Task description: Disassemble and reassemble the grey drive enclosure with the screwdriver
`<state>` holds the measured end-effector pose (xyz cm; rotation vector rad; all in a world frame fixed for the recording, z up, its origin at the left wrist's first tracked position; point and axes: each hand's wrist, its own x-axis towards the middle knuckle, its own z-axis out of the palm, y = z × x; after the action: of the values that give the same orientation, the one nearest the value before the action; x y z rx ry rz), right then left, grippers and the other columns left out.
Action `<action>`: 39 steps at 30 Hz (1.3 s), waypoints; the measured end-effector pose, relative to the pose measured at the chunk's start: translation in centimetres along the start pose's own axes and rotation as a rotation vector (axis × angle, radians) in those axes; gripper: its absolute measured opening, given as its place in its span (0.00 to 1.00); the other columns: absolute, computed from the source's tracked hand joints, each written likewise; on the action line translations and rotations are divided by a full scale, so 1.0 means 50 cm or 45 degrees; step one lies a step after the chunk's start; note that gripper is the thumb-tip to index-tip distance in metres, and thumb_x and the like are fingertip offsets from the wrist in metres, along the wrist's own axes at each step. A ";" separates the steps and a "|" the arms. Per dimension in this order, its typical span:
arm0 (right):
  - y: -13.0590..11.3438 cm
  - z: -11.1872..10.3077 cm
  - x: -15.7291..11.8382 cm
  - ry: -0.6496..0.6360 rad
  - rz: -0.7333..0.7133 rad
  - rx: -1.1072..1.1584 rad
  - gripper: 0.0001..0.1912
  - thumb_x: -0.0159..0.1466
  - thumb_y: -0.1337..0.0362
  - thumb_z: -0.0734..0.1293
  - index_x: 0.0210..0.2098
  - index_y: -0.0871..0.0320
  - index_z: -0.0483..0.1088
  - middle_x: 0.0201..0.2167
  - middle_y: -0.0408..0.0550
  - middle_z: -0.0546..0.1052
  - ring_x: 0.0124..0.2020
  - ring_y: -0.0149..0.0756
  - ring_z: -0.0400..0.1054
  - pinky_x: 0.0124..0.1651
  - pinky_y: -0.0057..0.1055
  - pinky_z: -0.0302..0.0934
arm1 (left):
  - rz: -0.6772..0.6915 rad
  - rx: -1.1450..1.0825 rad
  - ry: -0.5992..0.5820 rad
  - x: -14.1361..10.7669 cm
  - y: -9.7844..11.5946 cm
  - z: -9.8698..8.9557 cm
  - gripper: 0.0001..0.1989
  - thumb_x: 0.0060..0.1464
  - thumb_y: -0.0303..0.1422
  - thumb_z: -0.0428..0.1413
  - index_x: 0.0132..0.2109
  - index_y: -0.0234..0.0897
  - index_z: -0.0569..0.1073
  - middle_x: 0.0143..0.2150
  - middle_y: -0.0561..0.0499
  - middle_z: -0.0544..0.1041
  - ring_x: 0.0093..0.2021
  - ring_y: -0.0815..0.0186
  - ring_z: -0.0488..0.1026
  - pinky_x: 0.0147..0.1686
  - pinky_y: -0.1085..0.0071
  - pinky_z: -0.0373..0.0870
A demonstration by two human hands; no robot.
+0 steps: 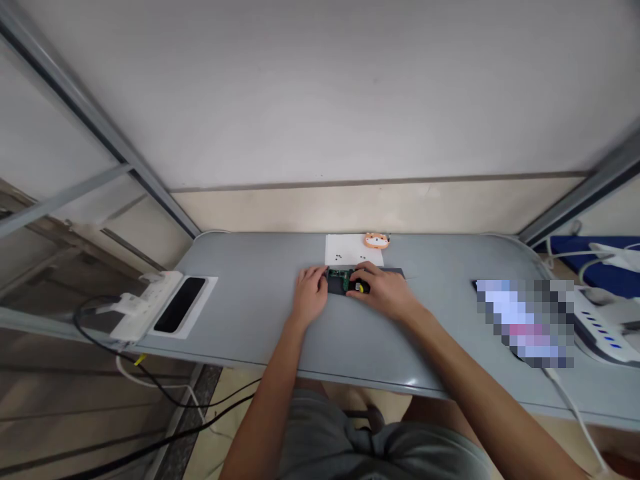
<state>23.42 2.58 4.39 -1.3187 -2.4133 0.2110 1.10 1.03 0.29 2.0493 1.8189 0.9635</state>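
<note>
A dark, flat device with a bared green circuit board [339, 274] lies on the desk between my hands. My left hand [309, 293] grips its left end, fingers along the far corner and thumb at the near side. From the right, my right hand [383, 288] curls around a black part [353, 286] with a small yellow and white mark, at the right side of the board. Its fingertips partly cover that part, so its kind cannot be made out. A dark grey flat piece [395, 273] shows beyond the right hand.
Behind the device lies white paper [345, 245] with several tiny dark screw-like pieces and an orange-and-white animal-faced item [377, 241]. A phone [181, 305] and power strip [145, 303] are at left. At right are a blurred-out screen [520, 323], another power strip [600, 330] and cables.
</note>
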 end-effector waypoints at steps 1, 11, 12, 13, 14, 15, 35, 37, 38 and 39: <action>0.000 0.001 0.000 0.010 -0.006 0.025 0.11 0.67 0.53 0.73 0.47 0.47 0.80 0.56 0.46 0.80 0.35 0.39 0.79 0.32 0.34 0.65 | 0.003 -0.002 0.000 0.000 0.001 0.000 0.20 0.68 0.26 0.50 0.60 0.42 0.79 0.54 0.45 0.81 0.55 0.55 0.73 0.60 0.54 0.71; 0.006 -0.007 0.005 -0.124 -0.006 -0.013 0.12 0.64 0.53 0.75 0.46 0.47 0.81 0.55 0.46 0.82 0.32 0.41 0.78 0.33 0.35 0.64 | -0.014 -0.001 -0.002 0.004 0.005 -0.004 0.18 0.66 0.25 0.51 0.57 0.40 0.79 0.52 0.45 0.81 0.54 0.55 0.73 0.60 0.56 0.71; 0.008 -0.012 0.007 -0.102 -0.009 0.026 0.12 0.64 0.53 0.75 0.45 0.47 0.81 0.55 0.46 0.82 0.32 0.39 0.78 0.33 0.35 0.64 | -0.016 -0.006 0.003 0.004 0.005 -0.004 0.18 0.66 0.25 0.51 0.57 0.41 0.78 0.52 0.45 0.81 0.54 0.55 0.73 0.60 0.56 0.71; 0.009 -0.018 0.010 -0.053 -0.006 0.082 0.10 0.65 0.54 0.74 0.45 0.47 0.81 0.56 0.46 0.81 0.32 0.39 0.77 0.33 0.35 0.65 | -0.021 -0.013 0.011 0.003 0.004 -0.005 0.18 0.66 0.25 0.51 0.57 0.41 0.78 0.51 0.45 0.81 0.54 0.55 0.73 0.60 0.55 0.71; 0.010 -0.027 0.014 0.025 0.004 0.158 0.09 0.66 0.54 0.72 0.44 0.47 0.81 0.55 0.46 0.81 0.33 0.39 0.78 0.34 0.35 0.65 | -0.028 -0.020 0.023 0.002 0.004 -0.006 0.17 0.67 0.25 0.51 0.58 0.41 0.77 0.51 0.45 0.81 0.54 0.55 0.74 0.60 0.55 0.71; 0.012 -0.037 0.019 0.135 0.020 0.252 0.09 0.68 0.54 0.70 0.42 0.48 0.81 0.52 0.47 0.82 0.35 0.39 0.78 0.36 0.35 0.66 | -0.032 -0.031 0.038 0.001 0.005 -0.007 0.17 0.68 0.26 0.51 0.59 0.41 0.76 0.51 0.45 0.80 0.55 0.55 0.74 0.60 0.55 0.71; 0.053 -0.022 0.033 0.835 0.712 0.792 0.35 0.71 0.34 0.53 0.29 0.55 0.73 0.22 0.45 0.75 0.24 0.37 0.67 0.31 0.33 0.56 | 0.344 0.197 -0.250 -0.015 0.062 -0.014 0.29 0.66 0.38 0.60 0.71 0.47 0.66 0.69 0.44 0.74 0.72 0.49 0.65 0.72 0.44 0.57; 0.049 -0.020 0.034 0.806 0.729 0.786 0.34 0.71 0.35 0.53 0.30 0.55 0.73 0.22 0.45 0.76 0.24 0.37 0.67 0.30 0.33 0.56 | 0.365 0.201 -0.273 -0.014 0.063 -0.014 0.26 0.67 0.37 0.59 0.70 0.48 0.68 0.68 0.45 0.74 0.71 0.50 0.67 0.72 0.44 0.57; 0.048 -0.019 0.034 0.796 0.730 0.774 0.34 0.71 0.35 0.54 0.30 0.55 0.74 0.23 0.46 0.77 0.25 0.37 0.68 0.31 0.32 0.56 | 0.373 0.200 -0.287 -0.014 0.063 -0.015 0.24 0.68 0.37 0.58 0.69 0.48 0.70 0.68 0.45 0.75 0.71 0.51 0.67 0.72 0.43 0.57; 0.047 -0.019 0.034 0.790 0.729 0.760 0.34 0.71 0.35 0.54 0.30 0.55 0.74 0.24 0.47 0.78 0.26 0.38 0.69 0.31 0.32 0.56 | 0.377 0.198 -0.298 -0.014 0.064 -0.015 0.23 0.69 0.37 0.58 0.68 0.48 0.71 0.68 0.46 0.75 0.71 0.51 0.67 0.71 0.43 0.57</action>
<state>24.79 5.22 4.96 -1.4558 -1.2880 0.5325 3.17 -0.43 2.47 2.4591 1.5426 0.6277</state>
